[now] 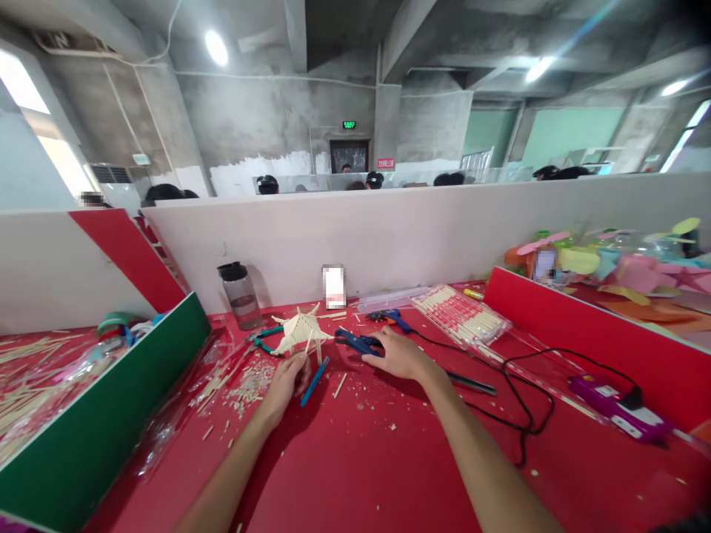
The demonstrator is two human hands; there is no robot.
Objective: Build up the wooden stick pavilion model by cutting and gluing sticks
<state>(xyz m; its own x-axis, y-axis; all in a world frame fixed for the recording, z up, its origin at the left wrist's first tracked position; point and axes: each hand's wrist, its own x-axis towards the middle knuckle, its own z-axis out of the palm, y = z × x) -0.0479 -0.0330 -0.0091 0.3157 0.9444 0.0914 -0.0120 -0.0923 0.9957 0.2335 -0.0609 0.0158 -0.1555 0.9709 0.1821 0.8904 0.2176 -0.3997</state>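
My left hand (287, 379) is closed, with its thumb and fingers pinched around a short wooden stick (318, 353). Just beyond it lies a pale star-shaped piece built of wooden sticks (300, 330), beside pliers with green handles (267, 342). A blue pen-like stick (315, 382) rests on the table right of that hand. My right hand (398, 352) has its fingers around a dark blue plier-like hand tool (358, 342), whose exact kind I cannot make out. Behind it lies a blue and orange glue gun (395, 320) with a black cable.
The red table (355, 459) carries wood scraps (252, 381). Farther back stand a bottle (238, 296) and a bright upright screen (334, 287). Bundled sticks (461, 314) lie right, near a purple device (619, 407). Green (111, 414) and red (589, 344) dividers flank the space.
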